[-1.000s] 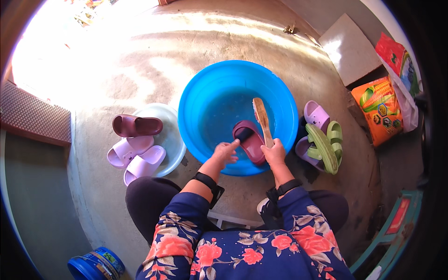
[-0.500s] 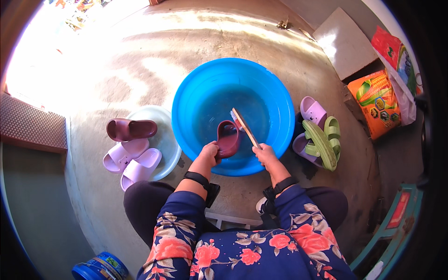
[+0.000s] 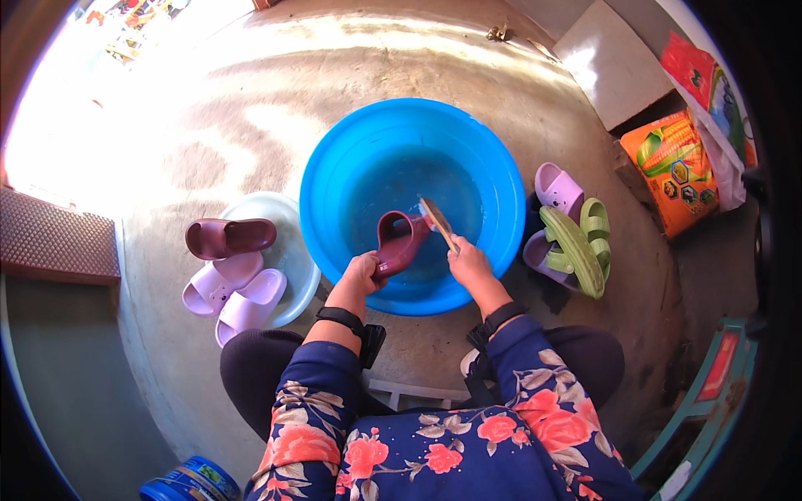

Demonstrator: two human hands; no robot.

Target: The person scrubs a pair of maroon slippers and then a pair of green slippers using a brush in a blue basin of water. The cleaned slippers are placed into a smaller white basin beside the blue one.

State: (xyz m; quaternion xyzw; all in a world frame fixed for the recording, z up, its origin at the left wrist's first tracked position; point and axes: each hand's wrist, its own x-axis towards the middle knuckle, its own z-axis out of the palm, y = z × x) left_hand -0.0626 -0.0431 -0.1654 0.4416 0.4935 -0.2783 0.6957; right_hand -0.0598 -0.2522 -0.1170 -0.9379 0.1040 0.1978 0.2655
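Note:
Over the near part of a blue basin (image 3: 322, 159) with water in it, my left hand (image 3: 362, 273) grips a maroon slide sandal (image 3: 398, 248) by one end. My right hand (image 3: 469, 260) is closed round the handle of a wooden scrub brush (image 3: 438, 224). The bristles meet the sandal's right side, near its strap. Left of the basin, another maroon sandal (image 3: 231, 239) and two lilac sandals (image 3: 251, 306) rest on and beside a pale, round, translucent tub or lid (image 3: 299, 288). To the right lie lilac sandals (image 3: 559, 190) and green sandals (image 3: 575, 249) in a pile.
A brown textured step or box (image 3: 58, 234) stands at far left. On the right are an orange bag (image 3: 672, 171), a grey board (image 3: 608, 67) and a green frame (image 3: 697, 417). A blue bucket (image 3: 190, 482) sits at lower left.
The maroon sandal has tilted, its held end swinging left with my left hand. The brush has turned and its head now sits against the sandal's right side.

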